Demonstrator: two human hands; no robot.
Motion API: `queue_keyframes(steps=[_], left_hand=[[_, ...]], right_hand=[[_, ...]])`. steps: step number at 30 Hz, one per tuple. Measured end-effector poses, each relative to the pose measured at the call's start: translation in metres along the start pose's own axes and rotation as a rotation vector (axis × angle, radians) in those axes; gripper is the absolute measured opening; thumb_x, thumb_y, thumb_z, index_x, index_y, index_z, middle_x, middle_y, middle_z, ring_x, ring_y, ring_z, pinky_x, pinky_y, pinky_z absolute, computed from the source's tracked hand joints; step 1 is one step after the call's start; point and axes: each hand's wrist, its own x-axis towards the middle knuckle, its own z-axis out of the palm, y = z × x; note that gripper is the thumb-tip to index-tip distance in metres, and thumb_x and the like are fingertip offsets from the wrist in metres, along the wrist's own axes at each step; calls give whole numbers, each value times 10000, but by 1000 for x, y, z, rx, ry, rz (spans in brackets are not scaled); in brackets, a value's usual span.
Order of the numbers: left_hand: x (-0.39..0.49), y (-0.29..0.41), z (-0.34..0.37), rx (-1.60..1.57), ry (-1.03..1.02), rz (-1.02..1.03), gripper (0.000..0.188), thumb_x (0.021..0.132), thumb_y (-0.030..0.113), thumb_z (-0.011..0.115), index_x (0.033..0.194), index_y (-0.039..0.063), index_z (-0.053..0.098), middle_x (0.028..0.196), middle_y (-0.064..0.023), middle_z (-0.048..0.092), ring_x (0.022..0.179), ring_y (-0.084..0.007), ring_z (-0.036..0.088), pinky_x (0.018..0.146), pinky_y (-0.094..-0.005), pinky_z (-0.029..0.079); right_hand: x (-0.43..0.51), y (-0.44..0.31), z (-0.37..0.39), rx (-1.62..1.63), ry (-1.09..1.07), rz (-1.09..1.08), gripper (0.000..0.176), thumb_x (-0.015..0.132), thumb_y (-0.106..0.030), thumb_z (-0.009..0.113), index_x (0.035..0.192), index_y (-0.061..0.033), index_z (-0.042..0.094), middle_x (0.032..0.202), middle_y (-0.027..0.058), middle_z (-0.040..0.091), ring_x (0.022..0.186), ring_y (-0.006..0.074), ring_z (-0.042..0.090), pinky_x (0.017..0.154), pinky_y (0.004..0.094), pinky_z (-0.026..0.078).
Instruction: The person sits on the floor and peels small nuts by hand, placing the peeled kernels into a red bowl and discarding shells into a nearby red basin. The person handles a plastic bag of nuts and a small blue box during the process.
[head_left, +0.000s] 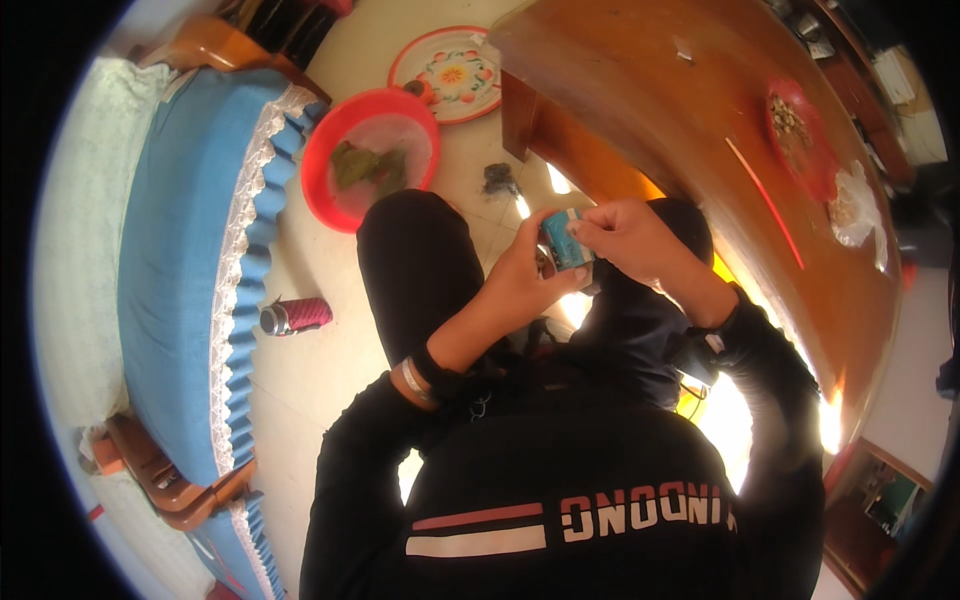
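Note:
My left hand (523, 279) holds a small teal box (566, 238) with printing on it, the thumb along its lower edge and fingers behind it. The fingertips of my right hand (626, 234) pinch the box's upper right edge. Both hands are above my lap, between my knees. What lies behind the box, near my left fingers, is mostly hidden. Beyond my left knee a red plastic basin (315, 180) stands on the floor, with dark green leafy stuff (367, 169) in pale liquid.
A round enamel tray (452, 75) with a flower pattern lies past the basin. A red patterned bottle (298, 316) lies on the floor at left, beside a blue-covered sofa (199, 247). On the wooden table (667, 82) at right are a red dish (814, 169) and a plastic bag (859, 214).

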Motion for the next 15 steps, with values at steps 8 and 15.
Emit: queue_keyframes(steps=[8, 15], left_hand=[[-5, -11, -9, -52, 75, 36, 609, 903, 134, 470, 1440, 16, 209, 1047, -117, 545, 788, -153, 552, 700, -273, 468], [-6, -10, -17, -378, 64, -75, 516, 954, 144, 318, 1466, 95, 267, 939, -38, 515, 684, -91, 448, 563, -214, 375]], right_hand=[[-2, -6, 7, 111, -61, 107, 286, 956, -258, 514, 931, -18, 666, 677, -38, 500, 558, 27, 425, 487, 177, 316], [-2, 0, 7, 473, -122, 208, 284, 971, -219, 482, 957, 12, 646, 710, -15, 522, 556, 41, 442, 470, 176, 324]])
